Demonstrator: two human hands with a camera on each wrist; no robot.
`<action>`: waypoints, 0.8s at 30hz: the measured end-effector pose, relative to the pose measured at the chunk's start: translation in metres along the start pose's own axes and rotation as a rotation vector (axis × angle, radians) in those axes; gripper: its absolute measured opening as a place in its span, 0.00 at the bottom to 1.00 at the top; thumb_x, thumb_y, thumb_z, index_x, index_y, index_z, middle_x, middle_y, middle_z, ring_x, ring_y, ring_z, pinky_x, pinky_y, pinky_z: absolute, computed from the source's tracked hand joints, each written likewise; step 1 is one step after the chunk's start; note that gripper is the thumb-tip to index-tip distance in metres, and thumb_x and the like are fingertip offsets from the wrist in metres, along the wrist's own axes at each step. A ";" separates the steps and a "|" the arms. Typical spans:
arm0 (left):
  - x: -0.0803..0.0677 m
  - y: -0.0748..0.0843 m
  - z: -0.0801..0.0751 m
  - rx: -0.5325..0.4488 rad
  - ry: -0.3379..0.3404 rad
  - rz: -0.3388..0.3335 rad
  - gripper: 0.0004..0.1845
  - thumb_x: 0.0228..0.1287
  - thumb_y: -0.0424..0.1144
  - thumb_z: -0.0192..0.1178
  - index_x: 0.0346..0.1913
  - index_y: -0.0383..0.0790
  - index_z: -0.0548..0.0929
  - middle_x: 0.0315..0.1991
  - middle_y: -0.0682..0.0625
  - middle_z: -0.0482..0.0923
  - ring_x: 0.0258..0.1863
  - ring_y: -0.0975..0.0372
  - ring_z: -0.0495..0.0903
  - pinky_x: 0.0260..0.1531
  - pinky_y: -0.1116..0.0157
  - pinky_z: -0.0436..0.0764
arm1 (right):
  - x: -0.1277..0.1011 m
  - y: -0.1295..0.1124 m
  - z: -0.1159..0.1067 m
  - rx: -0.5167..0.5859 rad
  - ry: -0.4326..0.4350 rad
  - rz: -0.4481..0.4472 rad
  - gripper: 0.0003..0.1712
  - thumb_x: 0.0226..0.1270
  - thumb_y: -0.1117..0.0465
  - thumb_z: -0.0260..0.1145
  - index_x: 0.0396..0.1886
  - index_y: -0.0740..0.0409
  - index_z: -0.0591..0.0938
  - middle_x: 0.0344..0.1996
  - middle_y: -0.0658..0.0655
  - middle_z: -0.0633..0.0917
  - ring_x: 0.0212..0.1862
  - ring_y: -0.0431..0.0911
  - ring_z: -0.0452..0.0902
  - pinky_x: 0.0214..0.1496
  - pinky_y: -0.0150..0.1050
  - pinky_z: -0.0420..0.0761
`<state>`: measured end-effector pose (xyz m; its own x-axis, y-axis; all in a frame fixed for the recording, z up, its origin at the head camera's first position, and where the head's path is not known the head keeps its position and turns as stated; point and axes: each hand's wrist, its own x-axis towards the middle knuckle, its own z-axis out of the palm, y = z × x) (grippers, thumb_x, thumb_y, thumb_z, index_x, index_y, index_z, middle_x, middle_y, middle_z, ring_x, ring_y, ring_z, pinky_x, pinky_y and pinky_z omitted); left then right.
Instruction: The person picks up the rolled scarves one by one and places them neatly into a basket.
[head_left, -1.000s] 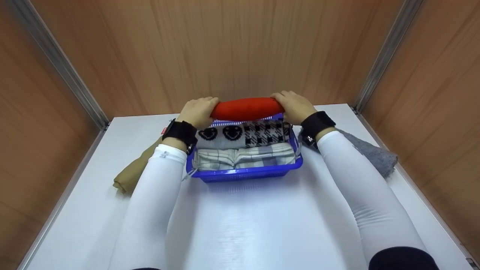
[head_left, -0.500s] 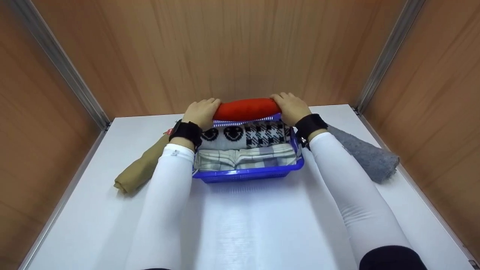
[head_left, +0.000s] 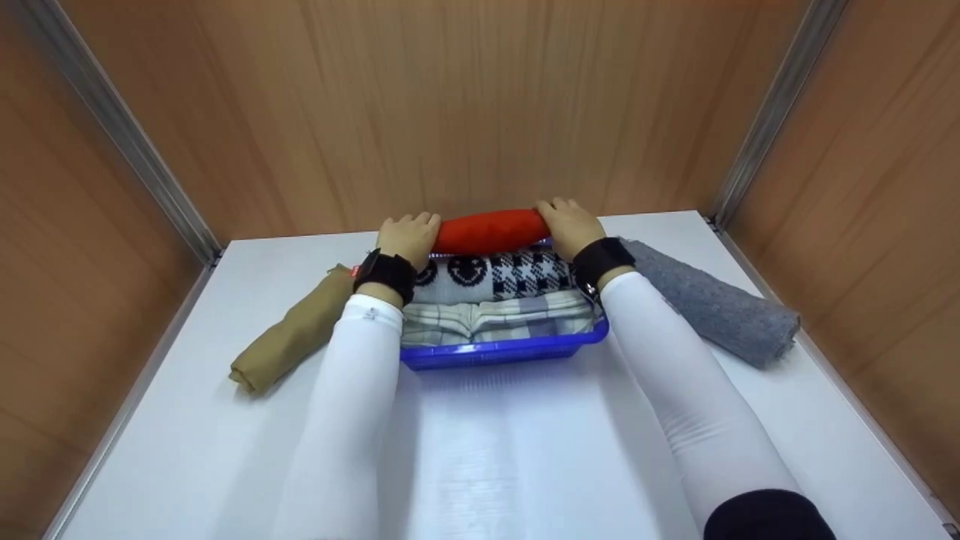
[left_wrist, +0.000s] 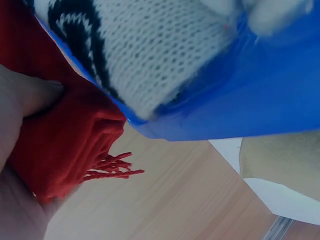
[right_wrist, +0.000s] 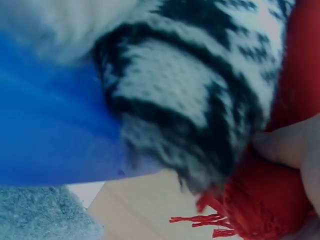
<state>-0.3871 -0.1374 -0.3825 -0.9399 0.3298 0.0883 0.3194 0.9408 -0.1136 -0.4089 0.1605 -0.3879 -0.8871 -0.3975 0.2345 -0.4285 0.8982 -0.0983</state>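
Note:
A rolled red scarf (head_left: 491, 232) with fringed ends lies level over the back of a blue plastic basket (head_left: 502, 352). My left hand (head_left: 407, 238) grips its left end and my right hand (head_left: 571, 227) its right end. Both wrist views show a thumb pressed against the red cloth, with loose fringe hanging from the ends. Inside the basket, just in front of the red roll, sits a black-and-white knitted scarf (head_left: 529, 274) with smiley faces and houndstooth. A folded pale plaid cloth (head_left: 517, 315) fills the basket's front.
To the left lies a rolled olive cloth (head_left: 289, 341) with a small red tag; to the right, a rolled grey fuzzy scarf (head_left: 716, 307). Wood-patterned panels (head_left: 480, 105) enclose the white table (head_left: 480, 457) at the back and both sides.
Both hands have come down with the red scarf, toward the basket's back edge, and drawn slightly closer together. The basket has hardly moved. More of the olive and grey rolls shows now.

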 end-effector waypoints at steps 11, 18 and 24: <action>-0.008 0.001 0.000 -0.113 -0.089 -0.036 0.26 0.70 0.33 0.61 0.69 0.32 0.74 0.68 0.34 0.82 0.66 0.39 0.82 0.66 0.40 0.82 | 0.002 0.003 0.005 0.064 -0.164 0.013 0.35 0.67 0.72 0.66 0.75 0.62 0.74 0.69 0.71 0.81 0.71 0.68 0.78 0.76 0.62 0.76; -0.012 0.000 -0.009 -0.310 -0.226 -0.117 0.34 0.72 0.47 0.49 0.74 0.30 0.66 0.71 0.32 0.77 0.69 0.39 0.80 0.71 0.42 0.78 | -0.003 0.006 -0.005 0.244 -0.314 0.051 0.39 0.66 0.64 0.56 0.78 0.65 0.66 0.68 0.72 0.81 0.67 0.64 0.79 0.76 0.58 0.75; -0.009 -0.006 -0.009 -0.275 -0.202 -0.100 0.35 0.76 0.48 0.41 0.76 0.26 0.66 0.76 0.29 0.69 0.77 0.37 0.69 0.77 0.41 0.71 | -0.004 0.006 -0.010 0.288 -0.273 0.082 0.32 0.72 0.57 0.51 0.72 0.66 0.67 0.68 0.73 0.80 0.69 0.64 0.78 0.77 0.57 0.73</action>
<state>-0.3791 -0.1454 -0.3738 -0.9643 0.2388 -0.1147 0.2195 0.9626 0.1591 -0.4061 0.1697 -0.3801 -0.9167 -0.3968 -0.0471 -0.3505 0.8550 -0.3822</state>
